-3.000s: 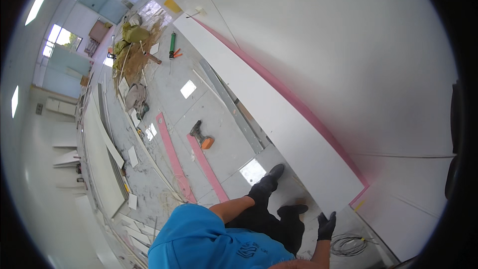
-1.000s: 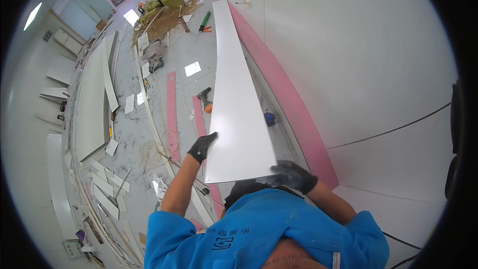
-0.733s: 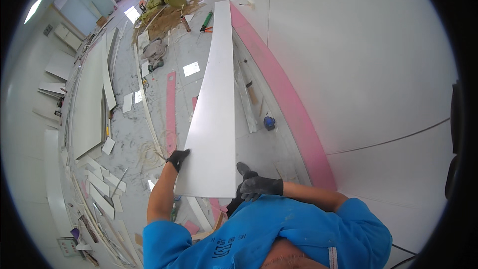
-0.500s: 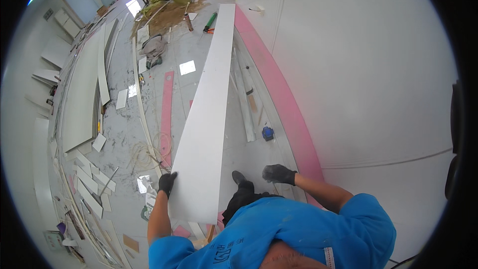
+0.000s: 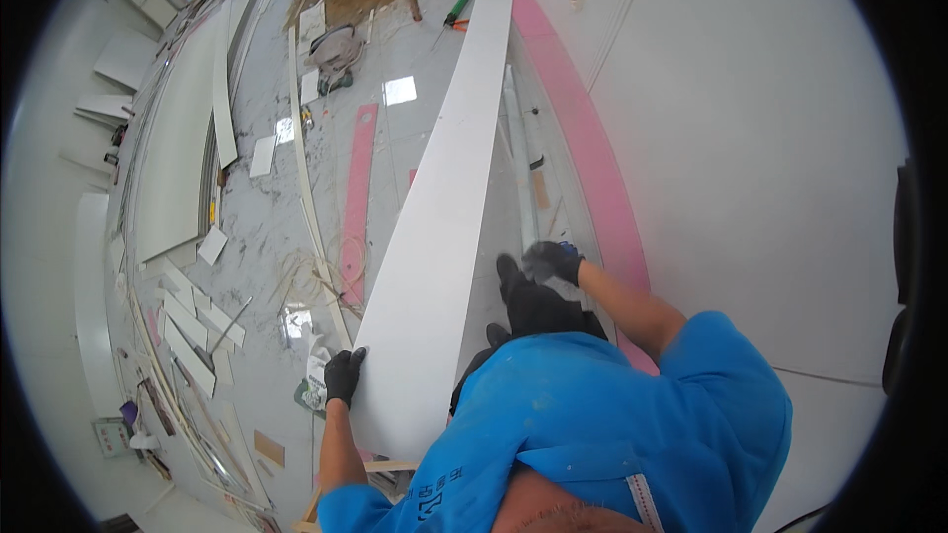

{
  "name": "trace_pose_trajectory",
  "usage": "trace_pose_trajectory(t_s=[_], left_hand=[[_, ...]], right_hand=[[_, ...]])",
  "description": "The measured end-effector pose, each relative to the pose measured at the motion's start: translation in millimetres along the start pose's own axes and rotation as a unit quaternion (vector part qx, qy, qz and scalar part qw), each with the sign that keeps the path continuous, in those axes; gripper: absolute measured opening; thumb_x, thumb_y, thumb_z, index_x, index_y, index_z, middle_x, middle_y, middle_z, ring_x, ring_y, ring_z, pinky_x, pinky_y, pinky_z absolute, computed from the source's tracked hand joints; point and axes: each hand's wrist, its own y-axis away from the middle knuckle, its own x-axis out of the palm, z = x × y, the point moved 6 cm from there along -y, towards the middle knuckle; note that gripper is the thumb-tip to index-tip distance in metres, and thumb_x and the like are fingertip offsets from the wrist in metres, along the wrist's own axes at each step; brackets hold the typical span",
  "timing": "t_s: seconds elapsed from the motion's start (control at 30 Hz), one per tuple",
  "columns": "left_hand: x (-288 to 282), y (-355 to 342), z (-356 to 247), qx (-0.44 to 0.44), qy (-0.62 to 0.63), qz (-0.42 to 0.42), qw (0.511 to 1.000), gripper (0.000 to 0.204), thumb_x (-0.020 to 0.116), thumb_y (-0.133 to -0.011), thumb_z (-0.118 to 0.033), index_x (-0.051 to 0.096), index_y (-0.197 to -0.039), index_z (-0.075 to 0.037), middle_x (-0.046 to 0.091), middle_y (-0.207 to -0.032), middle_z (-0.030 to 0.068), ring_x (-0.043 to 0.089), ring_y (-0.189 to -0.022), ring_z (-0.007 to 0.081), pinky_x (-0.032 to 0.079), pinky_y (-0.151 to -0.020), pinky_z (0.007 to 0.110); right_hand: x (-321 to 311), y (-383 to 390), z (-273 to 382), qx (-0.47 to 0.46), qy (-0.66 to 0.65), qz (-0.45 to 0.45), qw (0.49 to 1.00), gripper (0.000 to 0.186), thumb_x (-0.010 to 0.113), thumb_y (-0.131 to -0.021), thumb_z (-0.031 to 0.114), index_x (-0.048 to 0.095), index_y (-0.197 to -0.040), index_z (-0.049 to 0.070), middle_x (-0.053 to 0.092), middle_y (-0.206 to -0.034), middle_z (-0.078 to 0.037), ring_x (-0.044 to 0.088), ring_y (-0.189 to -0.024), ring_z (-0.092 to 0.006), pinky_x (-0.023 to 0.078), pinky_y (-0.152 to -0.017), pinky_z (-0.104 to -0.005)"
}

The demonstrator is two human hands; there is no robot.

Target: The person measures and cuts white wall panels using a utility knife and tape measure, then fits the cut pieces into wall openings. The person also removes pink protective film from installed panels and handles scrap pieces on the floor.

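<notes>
A long white board point(image 5: 425, 227) stretches away from me, tapering with distance. My left hand point(image 5: 344, 375), in a black glove, grips its left edge near the close end. To the right of the board, my gloved right hand point(image 5: 551, 261) hangs over the floor beside my shoes, smeared by motion. Behind it a bit of a blue tool point(image 5: 568, 248) shows, mostly covered by the hand. Whether the fingers touch that tool cannot be seen.
A pink strip point(image 5: 583, 128) runs along the foot of the white wall point(image 5: 750, 158) at right. Left lie another pink strip point(image 5: 357, 202), a coiled cord point(image 5: 306, 276), stacked panels point(image 5: 178, 168) and offcuts point(image 5: 188, 341). A green-handled tool point(image 5: 458, 6) lies near the board's far end.
My body has leaned forward, and the view has shifted. My right hand has moved forward to the blue tool, which lay uncovered before. The left hand stays at the board's edge.
</notes>
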Motion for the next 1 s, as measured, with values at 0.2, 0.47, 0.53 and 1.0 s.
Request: trace_pose_trajectory(t_s=[0.2, 0.47, 0.53, 1.0], left_hand=[[-58.2, 8.4, -16.3, -0.071, -0.009, -0.007, 0.997, 0.044, 0.057, -0.086, -0.043, 0.059, -0.071, -0.002, 0.06, -0.071, 0.0211, 0.059, -0.073, 0.0396, 0.043, -0.067, 0.047], [-191.4, 17.8, -80.2, -0.112, 0.015, 0.001, 0.994, 0.033, 0.064, -0.082, -0.032, 0.058, -0.068, -0.003, 0.057, -0.063, 0.0183, 0.057, -0.061, 0.0387, 0.043, -0.056, 0.045], [-214.1, 19.0, -79.6, -0.185, -0.05, 0.038, 0.981, 0.033, 0.064, -0.082, -0.031, 0.058, -0.068, -0.003, 0.055, -0.061, 0.0182, 0.055, -0.058, 0.0389, 0.042, -0.055, 0.045], [-218.8, -100.4, -36.5, -0.2, -0.057, 0.075, 0.975, 0.04, 0.061, -0.084, -0.037, 0.064, -0.07, 0.0, 0.059, -0.064, 0.0192, 0.057, -0.058, 0.0327, 0.043, -0.057, 0.043]], right_hand=[[-28.3, -128.9, 95.8, 0.021, 0.046, -0.136, 0.989, 0.037, 0.054, -0.089, 0.037, 0.054, -0.103, 0.003, 0.06, -0.09, -0.016, 0.061, -0.076, -0.0286, 0.053, -0.067, -0.0443], [-33.8, -244.5, 186.2, 0.023, 0.008, -0.28, 0.96, 0.05, 0.052, -0.089, 0.051, 0.053, -0.105, 0.004, 0.051, -0.084, -0.012, 0.053, -0.062, -0.0253, 0.051, -0.058, -0.0414], [-52.1, -263.8, 187.8, 0.023, -0.068, -0.344, 0.936, 0.048, 0.052, -0.089, 0.051, 0.056, -0.101, 0.005, 0.048, -0.069, -0.009, 0.051, -0.053, -0.0236, 0.049, -0.05, -0.0398], [4.4, -321.4, 199.5, -0.052, -0.253, -0.166, 0.952, 0.054, 0.047, -0.093, 0.048, 0.049, -0.119, 0.001, 0.055, -0.113, -0.014, 0.053, -0.101, -0.0286, 0.042, -0.092, -0.041]])
